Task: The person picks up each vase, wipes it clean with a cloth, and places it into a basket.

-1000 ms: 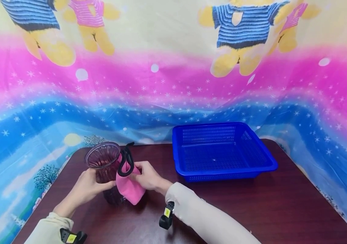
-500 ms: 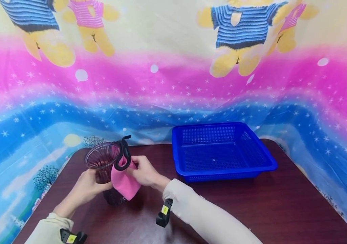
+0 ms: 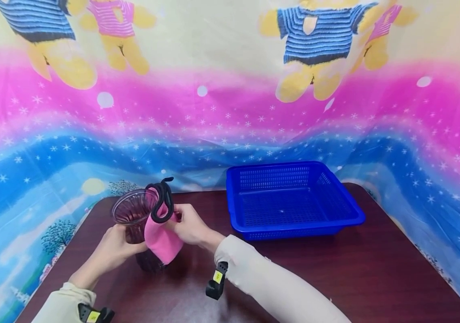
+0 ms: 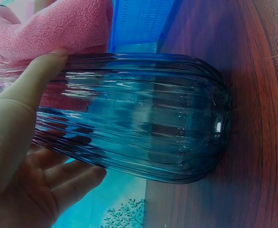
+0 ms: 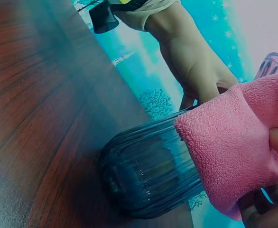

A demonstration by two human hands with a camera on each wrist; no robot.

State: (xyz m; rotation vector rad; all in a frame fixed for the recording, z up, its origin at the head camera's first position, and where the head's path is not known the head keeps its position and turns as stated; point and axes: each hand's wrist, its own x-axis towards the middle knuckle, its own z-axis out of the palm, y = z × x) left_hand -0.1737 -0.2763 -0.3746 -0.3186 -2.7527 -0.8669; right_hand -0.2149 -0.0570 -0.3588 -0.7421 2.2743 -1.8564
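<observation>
A ribbed, tinted glass vase (image 4: 143,114) with a flared rim stands on the table at the left. My left hand (image 3: 114,246) grips it round the neck, thumb in front and fingers behind. On the vase's right side, my right hand (image 3: 191,225) holds a pink fleecy cloth (image 3: 162,240) with dark edging against the glass near the rim. The cloth's folded upper part overlaps the rim in the head view, and its lower corner hangs down the vase's side. In the right wrist view the cloth (image 5: 229,147) covers the vase's upper body, with my thumb and fingers pinching it.
A blue plastic basket (image 3: 294,231) with perforated walls sits toward the back right of the dark wooden table (image 3: 294,278). Behind the table hangs a printed curtain (image 3: 213,116) with bears and snowflakes. Black straps with yellow labels hang at both wrists.
My right hand and the cloth have moved slightly left and up, closer over the vase's rim. My left hand keeps its grip on the vase, which stays in place.
</observation>
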